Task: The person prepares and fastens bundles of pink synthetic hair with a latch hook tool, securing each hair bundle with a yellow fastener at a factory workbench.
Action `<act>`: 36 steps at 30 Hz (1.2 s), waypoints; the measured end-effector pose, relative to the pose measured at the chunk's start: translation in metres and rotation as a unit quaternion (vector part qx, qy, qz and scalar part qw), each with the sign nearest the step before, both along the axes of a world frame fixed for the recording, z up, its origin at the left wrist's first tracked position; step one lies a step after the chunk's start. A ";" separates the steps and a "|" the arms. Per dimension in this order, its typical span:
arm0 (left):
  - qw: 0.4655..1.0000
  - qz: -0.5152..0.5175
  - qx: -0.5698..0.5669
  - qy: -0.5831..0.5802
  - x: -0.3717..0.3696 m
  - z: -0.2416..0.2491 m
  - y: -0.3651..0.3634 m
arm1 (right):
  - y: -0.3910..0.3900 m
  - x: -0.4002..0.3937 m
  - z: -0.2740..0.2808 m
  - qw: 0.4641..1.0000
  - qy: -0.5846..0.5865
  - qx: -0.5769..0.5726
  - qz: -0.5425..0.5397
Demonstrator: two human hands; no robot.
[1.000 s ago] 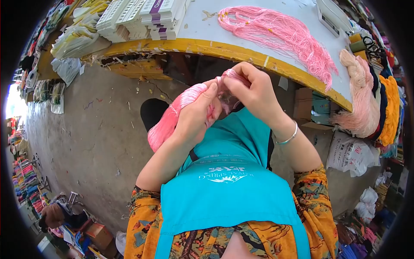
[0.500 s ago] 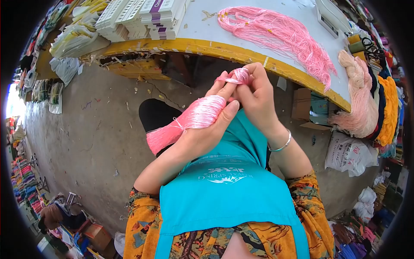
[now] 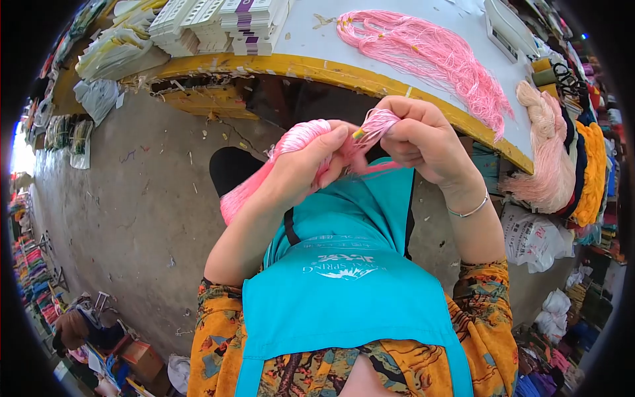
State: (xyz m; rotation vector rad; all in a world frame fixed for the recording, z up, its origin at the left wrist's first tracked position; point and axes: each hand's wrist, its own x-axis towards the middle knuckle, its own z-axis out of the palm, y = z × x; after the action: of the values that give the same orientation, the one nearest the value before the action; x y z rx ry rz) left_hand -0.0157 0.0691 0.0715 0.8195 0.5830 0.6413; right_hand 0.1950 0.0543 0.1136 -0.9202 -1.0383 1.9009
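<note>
My left hand [image 3: 309, 159] is closed around a thick bundle of glossy pink thread [image 3: 248, 195], whose loose end hangs down to the left past my wrist. Between my hands a looped end of pink strands [image 3: 377, 126] bulges up, with a small yellow tie near its base. My right hand [image 3: 426, 137] pinches that looped end at its right side, fingers curled in. Some pink strands also trail below, across the teal apron [image 3: 344, 291]. The fingertips of my left hand are partly hidden by thread.
Ahead is a white table with a yellow edge [image 3: 311, 68]. On it lie a loose pink skein [image 3: 430, 56], stacks of white cards [image 3: 251, 23] and a white device [image 3: 509, 30]. Peach and orange skeins [image 3: 589, 172] hang at the right. A plastic sack [image 3: 536, 235] sits below them.
My right hand has moved right and slightly down, drawing the looped pink end away from my left hand. My left hand has turned and closed around the bundle, and the yellow tie now shows.
</note>
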 end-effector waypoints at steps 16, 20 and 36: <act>0.985 0.053 0.112 0.118 -0.012 0.025 -0.007 | -0.002 -0.006 -0.013 0.989 -0.134 0.054 0.004; 0.966 0.066 0.157 0.195 -0.017 0.019 -0.005 | -0.002 -0.007 -0.017 0.984 -0.152 0.093 0.017; 0.955 0.067 0.190 0.219 -0.015 0.014 -0.005 | -0.005 -0.012 -0.011 0.986 -0.138 0.085 -0.044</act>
State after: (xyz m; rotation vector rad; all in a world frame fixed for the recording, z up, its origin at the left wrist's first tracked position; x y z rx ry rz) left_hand -0.0303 0.0643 0.0859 1.3105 0.9408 0.7122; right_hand 0.1830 0.0491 0.1030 -1.1317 -1.2779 1.6145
